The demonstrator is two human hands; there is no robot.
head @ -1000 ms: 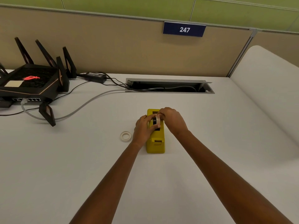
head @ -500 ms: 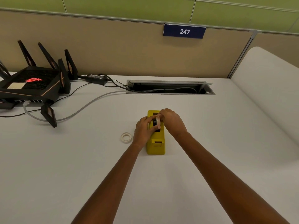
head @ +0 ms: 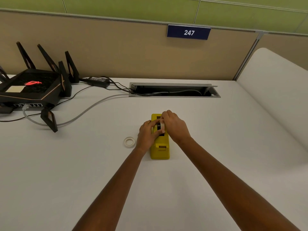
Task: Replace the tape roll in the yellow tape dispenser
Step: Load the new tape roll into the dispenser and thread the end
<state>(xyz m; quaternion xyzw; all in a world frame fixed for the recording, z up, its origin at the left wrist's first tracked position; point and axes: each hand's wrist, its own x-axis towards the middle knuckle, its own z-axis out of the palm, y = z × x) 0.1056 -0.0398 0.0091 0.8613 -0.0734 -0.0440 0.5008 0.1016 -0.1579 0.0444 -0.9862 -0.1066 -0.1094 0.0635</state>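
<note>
The yellow tape dispenser (head: 160,150) stands on the white desk, its long axis pointing away from me. Both hands meet over its middle slot. My left hand (head: 147,133) and my right hand (head: 175,125) together pinch a pale tape roll on a black hub (head: 160,126), held upright right at the slot; whether it rests in the slot I cannot tell. A second, thin white tape roll (head: 129,142) lies flat on the desk just left of my left hand.
A black router (head: 31,88) with tall antennas sits at the far left, with a power brick (head: 98,80) and cables (head: 86,109) running to an open cable tray (head: 174,90) at the back. A beige partition stands behind; a white raised surface (head: 275,104) borders the right.
Both hands stay on the roll over the dispenser; the fingers have shifted slightly. The view has tilted a little.
</note>
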